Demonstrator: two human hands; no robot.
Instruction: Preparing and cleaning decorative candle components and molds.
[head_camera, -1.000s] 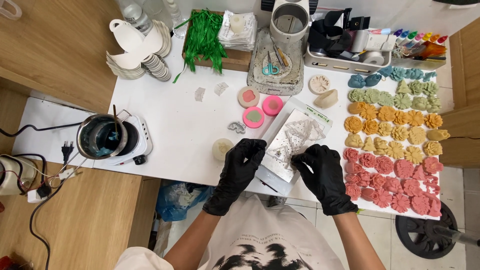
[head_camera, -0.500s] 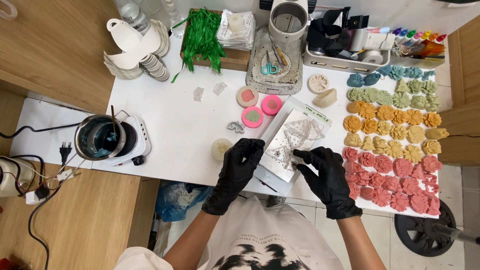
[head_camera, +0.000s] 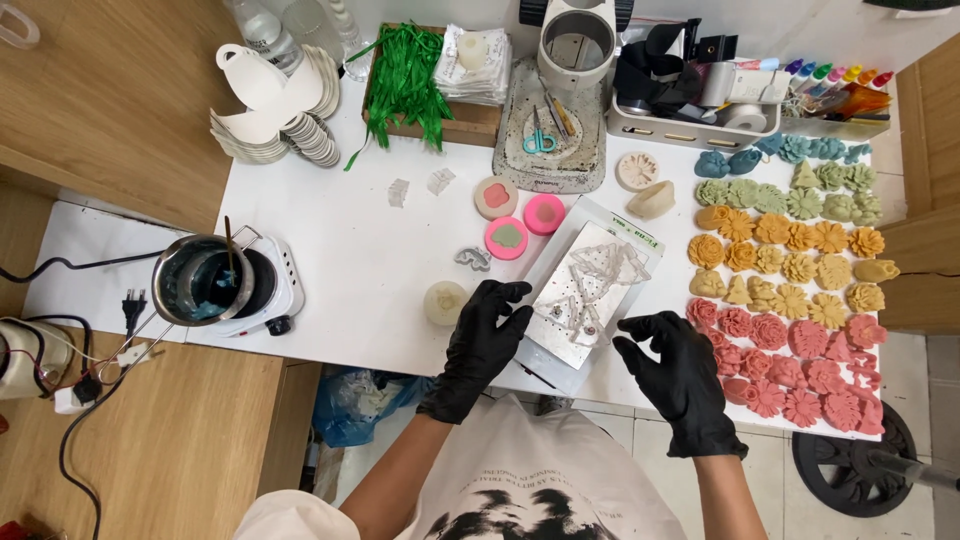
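Left hand: black-gloved left hand (head_camera: 482, 345) rests at the left edge of the metal tray (head_camera: 580, 300), fingers curled loosely against that edge, gripping nothing that can be made out.
Right hand: black-gloved right hand (head_camera: 678, 375) hovers just right of the tray's near corner, fingers spread and bent, empty, apart from the tray.
Metal tray: a flat silvery rectangle lying tilted on the white table (head_camera: 370, 250), near its front edge, between the two hands.
On the tray: crumpled clear plastic pieces (head_camera: 590, 280); their exact shape cannot be told.
Left of the tray: a pale round mould (head_camera: 444, 302) just beside the left hand, and a small grey piece (head_camera: 472, 260) a little farther back.
Behind the tray: two pink round moulds (head_camera: 525, 225) and a beige round one (head_camera: 495, 196), with a grey slab bearing scissors (head_camera: 541, 140) farther back still.
Right of the tray: rows of flower-shaped casts (head_camera: 790, 260), blue and green at the back, orange and yellow in the middle, pink and red nearest the right hand.
Far left of the tray: a metal pot of blue-green liquid (head_camera: 200, 280) on a small white hotplate (head_camera: 275, 290), at the table's left end.
Back left of the tray: a stack of white paper cups (head_camera: 275, 100) and a bunch of green strips (head_camera: 405, 75).
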